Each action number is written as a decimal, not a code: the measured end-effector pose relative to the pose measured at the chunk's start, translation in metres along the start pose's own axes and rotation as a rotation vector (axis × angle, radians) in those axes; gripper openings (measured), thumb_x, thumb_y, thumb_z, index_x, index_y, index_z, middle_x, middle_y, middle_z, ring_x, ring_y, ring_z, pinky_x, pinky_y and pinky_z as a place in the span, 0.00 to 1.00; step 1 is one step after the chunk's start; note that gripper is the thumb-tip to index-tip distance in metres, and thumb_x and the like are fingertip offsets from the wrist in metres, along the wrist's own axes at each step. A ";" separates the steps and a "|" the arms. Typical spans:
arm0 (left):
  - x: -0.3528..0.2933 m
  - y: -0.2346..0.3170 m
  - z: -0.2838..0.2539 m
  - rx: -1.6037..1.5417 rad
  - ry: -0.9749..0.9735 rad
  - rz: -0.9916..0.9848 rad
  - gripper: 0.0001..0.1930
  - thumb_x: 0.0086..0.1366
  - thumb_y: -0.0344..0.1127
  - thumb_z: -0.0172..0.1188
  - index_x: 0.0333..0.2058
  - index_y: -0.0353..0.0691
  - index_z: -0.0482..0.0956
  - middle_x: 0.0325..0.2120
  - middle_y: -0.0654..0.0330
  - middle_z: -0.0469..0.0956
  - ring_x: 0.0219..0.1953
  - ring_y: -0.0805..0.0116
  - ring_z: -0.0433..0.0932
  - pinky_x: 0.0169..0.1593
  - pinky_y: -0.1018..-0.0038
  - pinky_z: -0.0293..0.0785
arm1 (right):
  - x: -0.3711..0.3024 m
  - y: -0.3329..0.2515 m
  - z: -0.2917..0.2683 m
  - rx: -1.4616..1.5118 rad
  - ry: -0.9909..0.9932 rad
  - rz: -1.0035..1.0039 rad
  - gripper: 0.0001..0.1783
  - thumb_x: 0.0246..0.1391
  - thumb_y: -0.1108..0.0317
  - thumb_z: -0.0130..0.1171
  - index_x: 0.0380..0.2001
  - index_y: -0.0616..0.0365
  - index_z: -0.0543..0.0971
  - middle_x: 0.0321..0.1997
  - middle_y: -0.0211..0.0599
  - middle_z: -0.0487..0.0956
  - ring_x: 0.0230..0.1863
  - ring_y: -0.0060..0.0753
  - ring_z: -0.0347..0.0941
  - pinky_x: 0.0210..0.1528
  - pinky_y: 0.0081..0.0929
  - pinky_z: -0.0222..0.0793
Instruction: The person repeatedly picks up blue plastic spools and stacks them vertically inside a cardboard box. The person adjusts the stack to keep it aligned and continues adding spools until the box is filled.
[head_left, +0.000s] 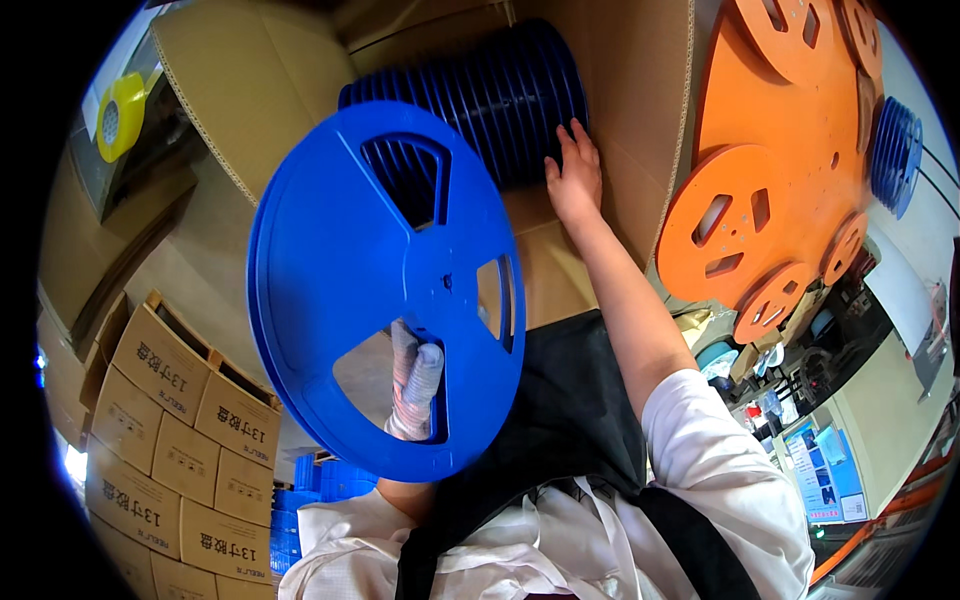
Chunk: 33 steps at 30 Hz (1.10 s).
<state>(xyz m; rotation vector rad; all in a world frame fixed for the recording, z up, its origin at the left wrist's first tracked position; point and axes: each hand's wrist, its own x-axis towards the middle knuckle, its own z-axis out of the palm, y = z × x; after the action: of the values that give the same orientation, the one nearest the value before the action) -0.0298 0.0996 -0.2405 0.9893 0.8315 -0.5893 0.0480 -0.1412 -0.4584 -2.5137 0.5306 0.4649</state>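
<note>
- Blue reel [385, 285]: already out of the box [610, 100], held up in front of the person's chest by the left hand [415, 390], whose taped fingers close on its rim through a cut-out.
- Reel stack [490, 95]: stands in the box; many remain.
- Right hand [573, 175]: fingers spread, flat on the stack, gripping nothing.
</note>
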 end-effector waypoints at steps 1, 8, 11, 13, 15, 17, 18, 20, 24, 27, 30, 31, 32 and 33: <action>0.004 0.000 0.002 0.009 0.000 0.006 0.33 0.68 0.51 0.56 0.67 0.47 0.59 0.57 0.51 0.69 0.57 0.59 0.70 0.60 0.66 0.66 | 0.002 0.001 -0.001 -0.034 0.024 -0.019 0.25 0.57 0.70 0.57 0.59 0.53 0.71 0.67 0.41 0.64 0.67 0.47 0.60 0.65 0.42 0.62; 0.040 -0.009 0.021 0.056 0.000 0.052 0.33 0.69 0.52 0.54 0.67 0.46 0.59 0.59 0.50 0.67 0.58 0.58 0.68 0.62 0.66 0.64 | 0.040 0.001 -0.004 -0.300 0.032 -0.081 0.12 0.55 0.73 0.54 0.42 0.56 0.69 0.42 0.45 0.77 0.39 0.51 0.79 0.39 0.45 0.78; 0.063 -0.009 0.027 0.085 -0.007 0.072 0.32 0.69 0.52 0.53 0.67 0.46 0.59 0.59 0.50 0.67 0.59 0.57 0.67 0.62 0.66 0.63 | 0.052 0.008 0.005 -0.394 -0.032 -0.110 0.12 0.55 0.74 0.53 0.43 0.57 0.69 0.36 0.47 0.80 0.31 0.52 0.81 0.34 0.46 0.78; 0.079 -0.007 0.030 0.106 -0.013 0.088 0.32 0.69 0.52 0.53 0.67 0.46 0.59 0.60 0.50 0.66 0.60 0.57 0.67 0.63 0.65 0.62 | 0.056 0.007 0.004 -0.441 -0.128 -0.090 0.13 0.56 0.73 0.52 0.45 0.58 0.69 0.35 0.49 0.82 0.30 0.52 0.81 0.33 0.46 0.78; 0.095 -0.004 0.031 0.129 -0.014 0.108 0.32 0.69 0.52 0.52 0.67 0.46 0.59 0.60 0.50 0.66 0.60 0.56 0.66 0.63 0.65 0.62 | 0.061 0.002 -0.004 -0.458 -0.239 -0.033 0.13 0.57 0.73 0.50 0.46 0.58 0.70 0.34 0.50 0.83 0.31 0.50 0.82 0.33 0.45 0.78; 0.113 0.000 0.033 0.147 -0.017 0.130 0.32 0.69 0.52 0.52 0.67 0.46 0.59 0.61 0.49 0.65 0.61 0.56 0.66 0.63 0.65 0.61 | 0.056 0.004 -0.008 -0.448 -0.211 -0.016 0.16 0.57 0.72 0.50 0.49 0.58 0.70 0.34 0.50 0.84 0.31 0.50 0.82 0.32 0.45 0.78; 0.121 0.003 0.034 0.154 -0.019 0.142 0.32 0.70 0.52 0.51 0.67 0.46 0.58 0.61 0.49 0.65 0.61 0.56 0.65 0.64 0.65 0.61 | 0.052 0.005 -0.012 -0.445 -0.196 -0.006 0.18 0.57 0.72 0.50 0.51 0.58 0.70 0.34 0.50 0.84 0.31 0.50 0.82 0.31 0.45 0.78; 0.137 0.007 0.036 0.163 -0.015 0.168 0.32 0.70 0.52 0.51 0.68 0.46 0.58 0.61 0.49 0.65 0.62 0.55 0.65 0.64 0.65 0.60 | 0.030 0.002 -0.021 -0.401 0.003 -0.069 0.20 0.56 0.71 0.51 0.54 0.57 0.70 0.30 0.45 0.84 0.28 0.49 0.81 0.30 0.45 0.77; 0.166 0.010 0.046 0.175 -0.015 0.213 0.32 0.70 0.52 0.50 0.68 0.46 0.58 0.62 0.49 0.64 0.63 0.54 0.64 0.65 0.65 0.59 | -0.030 -0.014 -0.064 -0.270 0.195 -0.180 0.26 0.54 0.67 0.56 0.58 0.52 0.70 0.20 0.39 0.80 0.19 0.45 0.77 0.23 0.39 0.74; 0.181 0.006 0.059 0.181 -0.032 0.224 0.32 0.70 0.53 0.49 0.68 0.46 0.58 0.63 0.49 0.63 0.63 0.54 0.63 0.66 0.65 0.58 | -0.077 -0.022 -0.103 -0.272 0.295 -0.192 0.26 0.49 0.71 0.60 0.55 0.53 0.73 0.15 0.36 0.76 0.16 0.39 0.75 0.20 0.35 0.71; 0.191 0.002 0.071 0.183 -0.058 0.226 0.32 0.71 0.53 0.48 0.68 0.46 0.58 0.63 0.48 0.62 0.64 0.53 0.62 0.66 0.65 0.57 | -0.108 -0.012 -0.123 -0.216 0.366 -0.174 0.23 0.48 0.74 0.60 0.51 0.60 0.75 0.19 0.37 0.77 0.18 0.39 0.76 0.23 0.33 0.72; 0.193 0.000 0.074 0.186 -0.066 0.228 0.32 0.71 0.53 0.48 0.68 0.46 0.58 0.64 0.48 0.62 0.65 0.53 0.62 0.66 0.65 0.57 | -0.113 -0.010 -0.128 -0.209 0.363 -0.151 0.23 0.48 0.75 0.60 0.50 0.61 0.75 0.19 0.38 0.77 0.18 0.39 0.76 0.23 0.33 0.72; 0.193 -0.002 0.077 0.189 -0.072 0.227 0.32 0.71 0.53 0.48 0.68 0.46 0.58 0.64 0.48 0.62 0.65 0.53 0.62 0.67 0.65 0.57 | -0.116 -0.008 -0.131 -0.201 0.359 -0.129 0.23 0.48 0.75 0.60 0.50 0.62 0.75 0.20 0.38 0.77 0.18 0.39 0.76 0.24 0.33 0.72; 0.195 -0.003 0.079 0.196 -0.079 0.227 0.32 0.71 0.53 0.47 0.68 0.46 0.58 0.64 0.48 0.61 0.65 0.52 0.61 0.67 0.65 0.56 | -0.118 -0.007 -0.133 -0.193 0.355 -0.108 0.23 0.48 0.75 0.60 0.50 0.62 0.75 0.20 0.38 0.78 0.19 0.39 0.76 0.24 0.33 0.72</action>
<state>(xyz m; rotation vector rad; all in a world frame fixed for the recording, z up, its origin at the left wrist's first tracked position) 0.1040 0.0156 -0.3787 1.2131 0.5890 -0.5167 -0.0220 -0.1775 -0.2988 -2.8123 0.4954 0.0266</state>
